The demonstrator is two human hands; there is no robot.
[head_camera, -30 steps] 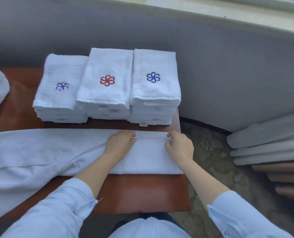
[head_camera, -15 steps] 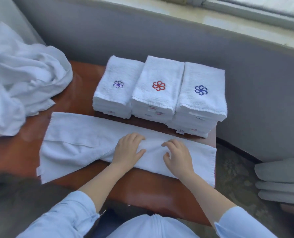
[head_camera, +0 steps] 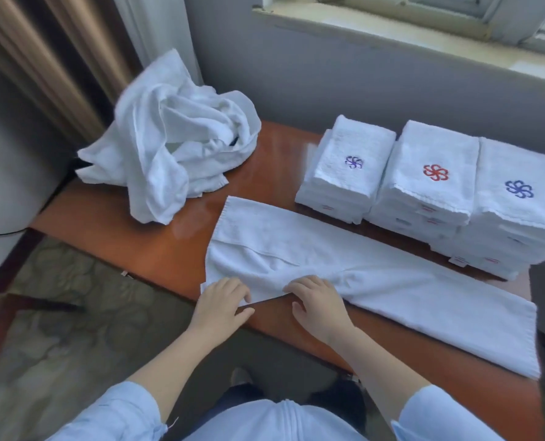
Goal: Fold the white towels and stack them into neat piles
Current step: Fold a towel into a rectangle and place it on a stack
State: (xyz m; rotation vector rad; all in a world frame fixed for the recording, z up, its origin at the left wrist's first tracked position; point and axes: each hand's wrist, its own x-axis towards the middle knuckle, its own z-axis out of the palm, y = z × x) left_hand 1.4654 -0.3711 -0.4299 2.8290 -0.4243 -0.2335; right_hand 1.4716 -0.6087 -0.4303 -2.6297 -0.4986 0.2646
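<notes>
A long white towel (head_camera: 376,281), folded lengthwise, lies across the brown table (head_camera: 156,246). My left hand (head_camera: 221,302) lies flat on its near left corner with fingers spread. My right hand (head_camera: 318,302) presses flat on the towel's near edge just to the right. Three piles of folded white towels stand behind it: one with a purple flower (head_camera: 353,162), one with a red flower (head_camera: 435,172), one with a blue flower (head_camera: 519,189). A heap of unfolded white towels (head_camera: 175,135) sits at the table's far left.
A grey wall (head_camera: 328,74) runs behind the table under a window sill (head_camera: 392,36). Curtains (head_camera: 51,49) hang at the far left. Patterned carpet (head_camera: 57,297) lies below the table's left edge. A pale rounded object (head_camera: 7,160) stands at the left.
My view has swung left, bringing the heap of unfolded towels fully into sight. Both hands slid left along the towel from its right part to its near left end and now lie flat.
</notes>
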